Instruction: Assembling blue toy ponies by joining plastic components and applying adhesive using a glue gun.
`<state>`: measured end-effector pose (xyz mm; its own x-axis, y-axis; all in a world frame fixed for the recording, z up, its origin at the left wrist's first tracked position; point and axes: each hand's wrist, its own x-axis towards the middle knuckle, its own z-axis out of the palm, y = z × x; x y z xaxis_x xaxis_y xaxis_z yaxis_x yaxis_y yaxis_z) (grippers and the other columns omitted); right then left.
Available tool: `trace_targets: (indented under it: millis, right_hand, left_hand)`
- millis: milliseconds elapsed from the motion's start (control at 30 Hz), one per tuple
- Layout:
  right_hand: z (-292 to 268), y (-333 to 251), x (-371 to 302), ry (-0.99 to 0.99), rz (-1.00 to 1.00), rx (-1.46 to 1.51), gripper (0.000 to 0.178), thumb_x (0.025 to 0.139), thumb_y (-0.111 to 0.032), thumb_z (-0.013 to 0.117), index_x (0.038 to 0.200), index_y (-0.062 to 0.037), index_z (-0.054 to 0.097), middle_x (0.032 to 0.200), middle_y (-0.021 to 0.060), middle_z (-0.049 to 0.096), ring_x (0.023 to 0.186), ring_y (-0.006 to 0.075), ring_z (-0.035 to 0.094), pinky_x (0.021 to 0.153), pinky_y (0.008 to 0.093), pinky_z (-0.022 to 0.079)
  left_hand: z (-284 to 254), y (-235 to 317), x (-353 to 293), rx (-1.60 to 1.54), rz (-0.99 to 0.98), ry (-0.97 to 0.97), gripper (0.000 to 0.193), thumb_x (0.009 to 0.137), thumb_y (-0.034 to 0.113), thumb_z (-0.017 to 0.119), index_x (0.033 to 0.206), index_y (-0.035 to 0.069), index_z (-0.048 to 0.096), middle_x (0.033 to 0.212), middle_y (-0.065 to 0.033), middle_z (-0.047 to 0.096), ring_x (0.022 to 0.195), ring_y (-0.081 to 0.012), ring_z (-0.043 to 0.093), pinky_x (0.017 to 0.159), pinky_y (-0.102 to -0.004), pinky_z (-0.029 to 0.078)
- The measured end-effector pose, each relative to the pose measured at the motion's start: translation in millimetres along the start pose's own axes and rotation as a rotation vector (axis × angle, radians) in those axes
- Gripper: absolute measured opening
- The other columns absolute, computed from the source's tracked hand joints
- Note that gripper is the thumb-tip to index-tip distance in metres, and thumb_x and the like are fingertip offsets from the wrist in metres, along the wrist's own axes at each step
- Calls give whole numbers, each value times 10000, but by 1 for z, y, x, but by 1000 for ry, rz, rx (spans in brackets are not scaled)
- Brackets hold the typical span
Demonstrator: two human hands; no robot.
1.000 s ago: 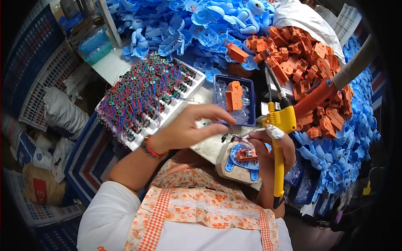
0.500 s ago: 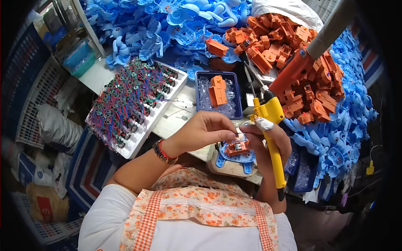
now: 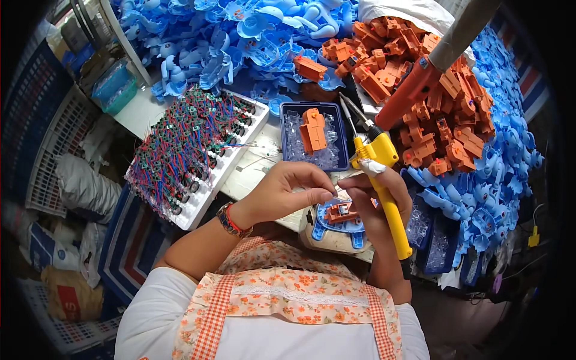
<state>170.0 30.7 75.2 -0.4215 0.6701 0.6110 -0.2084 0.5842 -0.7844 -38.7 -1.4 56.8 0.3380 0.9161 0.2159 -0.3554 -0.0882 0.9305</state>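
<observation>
Head view: both hands meet, fingertips close together, just above a blue plastic shell (image 3: 343, 228).
The left hand (image 3: 277, 195) brings thumb and forefinger almost together; whether they pinch something fine I cannot tell. The right hand (image 3: 370, 210) grips a yellow soldering tool (image 3: 393, 221), whose metal tip points up and away from it; its own fingertips reach toward the left's. Below the fingertips, the shell lies on a pale block (image 3: 311, 237), with an orange housing (image 3: 340, 212) in it. Just beyond the left hand stands a dark blue tray (image 3: 344, 135) of clear parts (image 3: 293, 144); left of that hand, a white foam tray (image 3: 251, 133) bears wired circuit boards (image 3: 186, 144). Beyond the right hand rises an orange pile (image 3: 459, 137) of housings.
</observation>
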Motion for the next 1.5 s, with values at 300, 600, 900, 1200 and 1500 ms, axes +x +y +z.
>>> trace_targets:
  millis: [300, 600, 900, 1200, 1500]
  right_hand:
    - [-2, 0, -7, -43, 5, -367, 462, 831, 149, 663, 1238, -44, 562, 1011, 168, 716, 917, 235, 729, 798, 302, 575]
    - [-55, -15, -53, -65, -39, -569, 334, 961, -201, 623, 1244, -29, 581, 939, 160, 739, 671, 154, 649, 647, 271, 526]
    - [-69, -24, -91, 47, -89, -644, 479, 904, -400, 690, 1131, 19, 645, 866, 221, 679, 696, 336, 644, 617, 375, 503]
    - [-51, 14, -78, 2, 9, -631, 411, 858, -301, 757, 1174, -56, 658, 877, 131, 658, 689, 273, 602, 613, 339, 474]
    - [-46, 22, -81, 42, 52, -556, 417, 860, -298, 763, 1174, -46, 654, 864, 129, 639, 717, 261, 614, 647, 331, 488]
  left_hand:
    - [-1, 0, -2, 642, 331, 222, 75, 819, 27, 750, 882, 16, 711, 822, -73, 691, 749, -139, 656, 692, -278, 509]
    - [-17, -32, -6, 1107, 531, 43, 127, 724, 53, 773, 814, 99, 695, 781, -19, 668, 637, -183, 620, 593, -299, 435]
    - [-5, -63, -8, 1136, 575, -71, 156, 747, 104, 780, 845, 134, 662, 1094, -32, 734, 713, -143, 664, 615, -302, 442]
    - [5, -66, -12, 1179, 560, -38, 109, 765, 121, 749, 805, 133, 649, 1046, -30, 735, 696, -146, 673, 623, -312, 462]
    - [4, -66, -8, 1081, 460, 8, 117, 767, 124, 754, 867, 124, 692, 1009, -27, 735, 757, -184, 693, 647, -315, 493]
